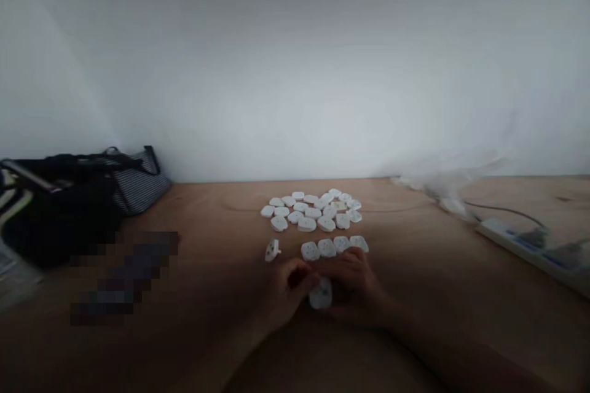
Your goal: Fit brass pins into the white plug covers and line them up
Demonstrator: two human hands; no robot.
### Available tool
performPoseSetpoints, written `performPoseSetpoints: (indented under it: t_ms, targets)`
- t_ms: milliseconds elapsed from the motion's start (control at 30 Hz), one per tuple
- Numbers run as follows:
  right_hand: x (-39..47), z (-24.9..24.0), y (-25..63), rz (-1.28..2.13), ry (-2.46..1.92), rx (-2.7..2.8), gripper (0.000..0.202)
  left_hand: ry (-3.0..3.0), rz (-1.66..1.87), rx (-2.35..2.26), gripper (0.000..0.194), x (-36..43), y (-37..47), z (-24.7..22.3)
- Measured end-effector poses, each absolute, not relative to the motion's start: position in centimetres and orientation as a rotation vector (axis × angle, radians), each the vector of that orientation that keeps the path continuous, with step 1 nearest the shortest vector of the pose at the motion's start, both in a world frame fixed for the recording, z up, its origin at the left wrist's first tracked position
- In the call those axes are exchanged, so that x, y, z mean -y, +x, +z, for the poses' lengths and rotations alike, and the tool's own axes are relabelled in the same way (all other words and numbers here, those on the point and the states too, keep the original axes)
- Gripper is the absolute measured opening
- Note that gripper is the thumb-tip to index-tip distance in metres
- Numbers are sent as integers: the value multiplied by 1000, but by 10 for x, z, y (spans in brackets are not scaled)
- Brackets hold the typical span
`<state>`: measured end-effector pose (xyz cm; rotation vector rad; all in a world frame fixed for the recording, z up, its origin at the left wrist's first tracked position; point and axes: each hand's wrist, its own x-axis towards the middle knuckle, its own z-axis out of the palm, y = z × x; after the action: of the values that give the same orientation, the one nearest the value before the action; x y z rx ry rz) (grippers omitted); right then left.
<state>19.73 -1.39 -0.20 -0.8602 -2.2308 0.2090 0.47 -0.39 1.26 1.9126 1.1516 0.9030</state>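
A white plug adapter (320, 295) with holes in its face is between my two hands, low in the middle of the head view. My right hand (362, 291) grips it from the right, fingers bent around its far side. From the left, my left hand (288, 295) has thumb and forefinger pinched at its upper left edge. Just beyond my fingers runs a short row of similar adapters (327, 248), holes upward; my right hand partly overlaps the row's right end. A single adapter (271, 250) stands tilted on its side to the left of that row.
Farther back on the wooden table (207, 270) lies a loose cluster of several white adapters (313, 212). A black bag (59, 202) stands at left, near a blurred-out dark object (129, 273). At right are a power strip (530, 252) with a cable and clear plastic wrap (449, 187).
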Motion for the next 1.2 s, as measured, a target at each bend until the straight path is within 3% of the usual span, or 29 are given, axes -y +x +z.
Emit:
performPoseSetpoints:
  t_ms: [133, 267, 333, 467, 600, 1200]
  targets:
    - [11, 0, 204, 250, -922, 2216, 49, 2215, 892, -1271, 28, 1, -16, 34]
    - [9, 0, 208, 263, -966, 2200, 49, 2352, 463, -1216, 7, -3, -46, 46]
    - [9, 0, 208, 264, -975, 2204, 47, 2337, 345, -1205, 8, -6, -55, 45]
    - [10, 0, 207, 268, -962, 2215, 46, 2307, 314, -1165, 17, -9, -59, 39]
    - [10, 0, 206, 262, -957, 2210, 47, 2325, 323, -1119, 6, -10, -52, 34]
    - [13, 2, 203, 269, -885, 2197, 47, 2067, 1158, -915, 8, 15, -3, 16]
